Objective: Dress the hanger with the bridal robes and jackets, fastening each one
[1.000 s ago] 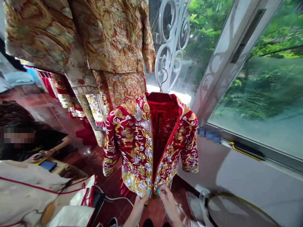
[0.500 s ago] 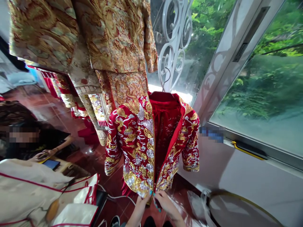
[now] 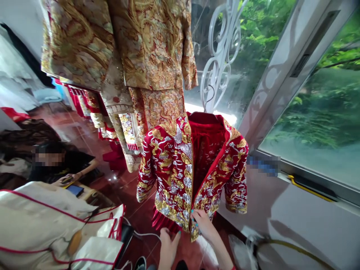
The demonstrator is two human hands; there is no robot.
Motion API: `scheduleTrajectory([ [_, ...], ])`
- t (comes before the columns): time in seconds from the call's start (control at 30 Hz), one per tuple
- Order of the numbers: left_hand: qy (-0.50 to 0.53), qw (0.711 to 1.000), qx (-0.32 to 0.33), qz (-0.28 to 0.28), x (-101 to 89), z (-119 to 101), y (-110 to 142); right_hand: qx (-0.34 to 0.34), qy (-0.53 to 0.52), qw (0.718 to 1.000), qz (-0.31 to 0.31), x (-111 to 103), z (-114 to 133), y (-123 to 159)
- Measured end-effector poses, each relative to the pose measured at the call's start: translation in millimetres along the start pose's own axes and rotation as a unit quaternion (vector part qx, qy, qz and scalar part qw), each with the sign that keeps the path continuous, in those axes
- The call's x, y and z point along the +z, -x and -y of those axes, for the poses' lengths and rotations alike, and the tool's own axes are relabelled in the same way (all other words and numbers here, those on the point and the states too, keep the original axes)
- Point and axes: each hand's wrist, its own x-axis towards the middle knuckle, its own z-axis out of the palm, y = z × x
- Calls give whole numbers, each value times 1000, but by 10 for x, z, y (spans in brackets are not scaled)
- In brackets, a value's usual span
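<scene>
A red jacket [image 3: 174, 176] with gold and silver embroidery hangs on a hanger [image 3: 209, 99], its front parted over a red lining. At the lower front edge, my right hand [image 3: 204, 222] pinches the jacket's right-hand panel [image 3: 215, 195] near its hem. My left hand [image 3: 169, 245] is just below the hem of the other panel, thumb and fingers apart, holding nothing that I can see. Pleated red fabric [image 3: 163, 222] shows beneath the jacket, close to my left fingers.
Gold embroidered garments [image 3: 152, 48] hang behind. At left, a person [image 3: 67, 165] sits beyond a cream cloth [image 3: 33, 217] with red edging. A window [image 3: 317, 108] and wall stand at right, with a round hoop [image 3: 292, 245] and clear plastic [image 3: 239, 245] below.
My left hand has let go of the hem and dropped to the left. My right hand has lifted slightly, still at the panel edge. The whole view has shifted, moving things rightward.
</scene>
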Motion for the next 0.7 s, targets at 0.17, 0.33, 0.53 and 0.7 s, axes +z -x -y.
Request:
scheduleTrajectory([
  [0.17,-337,900,272,49,199,-645,69,8,-6,1000,-24,168,-109,130],
  [0.33,-359,880,305,63,376,-805,-52,27,-25,999,3,163,18,180],
  [0.53,-195,941,265,82,369,-667,-120,58,-92,992,65,3,537,161],
  [0.7,-91,971,203,87,394,-651,-74,-44,-156,984,73,-134,1383,59],
])
